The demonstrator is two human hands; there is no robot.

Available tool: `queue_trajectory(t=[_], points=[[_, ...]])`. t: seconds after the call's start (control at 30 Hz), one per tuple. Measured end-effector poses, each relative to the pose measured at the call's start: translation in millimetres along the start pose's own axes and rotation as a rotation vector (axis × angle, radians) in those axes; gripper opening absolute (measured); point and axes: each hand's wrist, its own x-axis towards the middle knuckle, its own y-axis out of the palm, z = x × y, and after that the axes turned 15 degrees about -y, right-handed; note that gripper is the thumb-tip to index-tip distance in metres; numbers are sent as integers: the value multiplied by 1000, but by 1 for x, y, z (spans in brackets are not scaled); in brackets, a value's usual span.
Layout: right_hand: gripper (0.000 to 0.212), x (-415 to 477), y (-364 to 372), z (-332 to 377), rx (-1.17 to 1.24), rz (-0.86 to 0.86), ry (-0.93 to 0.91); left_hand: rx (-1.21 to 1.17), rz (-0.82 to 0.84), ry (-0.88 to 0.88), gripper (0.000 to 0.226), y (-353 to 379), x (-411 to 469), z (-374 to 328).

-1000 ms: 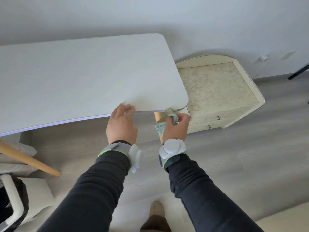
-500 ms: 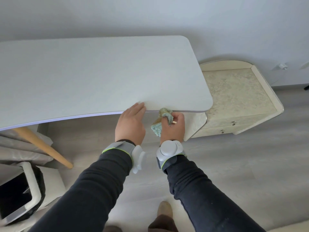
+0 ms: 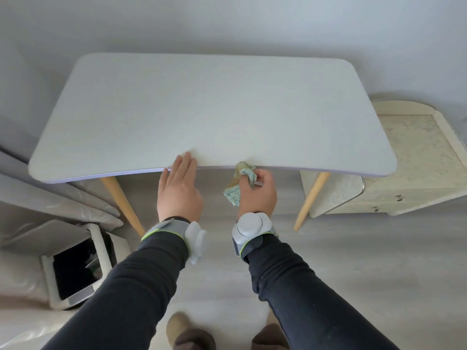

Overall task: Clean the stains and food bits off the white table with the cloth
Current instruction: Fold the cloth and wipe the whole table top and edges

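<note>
A: Need the cloth (image 3: 238, 184) located.
B: Bunched in the right hand (image 3: 257, 198), fingers curled round it, thumb pinching the wad. Pushed up against the near edge of the white table (image 3: 202, 109), with a tail hanging below toward the floor.
A: On the top or under the lip?
B: Hard to call from this angle. Looks like touching the edge itself, barely onto the surface.
A: And the left hand (image 3: 178, 192)?
B: Flat, fingers straight and together, tips resting on the same near edge, just beside the cloth on its left. Holding nothing.
A: Direction of the work from the grip?
B: Straight ahead and away, with the whole tabletop lying beyond the wad toward the wall. Long axis running left to right, across the body. So probably sweeping sideways along that axis and reaching forward for the far strip.
A: Nearer hand?
B: Right, obviously, gripping it. Slightly right of middle on the near edge, so fairly even reach to both ends.
A: Any stains or bits showing?
B: None on the pale top. Judging most of the wiping done, edge pass in hand.
A: Anything else worth tagging?
B: Open bin (image 3: 75, 263) on the floor down left, nearer the left hand. Cream cabinet (image 3: 417, 157) beside the table's right end.
</note>
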Motion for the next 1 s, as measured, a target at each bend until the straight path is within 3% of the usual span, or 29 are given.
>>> queue_trajectory(t=[0.27, 0.43, 0.53, 0.63, 0.77, 0.9, 1.0], points=[[12, -61, 87, 31, 42, 144, -19, -150, 36, 14, 70, -31, 22, 84], [13, -100, 137, 50, 80, 271, -12, -268, -185, -132, 51, -48, 26, 133], [15, -121, 156, 57, 137, 381, -45, -364, -125, -164, 29, -56, 27, 149], [14, -143, 171, 73, 227, 391, -96, -499, -37, -237, 30, -74, 28, 163], [15, -151, 184, 92, 337, 391, -88, -575, -47, -324, 32, -94, 35, 174], [7, -144, 196, 109, 325, 424, -143, -699, 9, -446, 29, -110, 46, 181], [4, -133, 204, 119, 269, 440, -198, -791, -39, -566, 26, -117, 57, 188]])
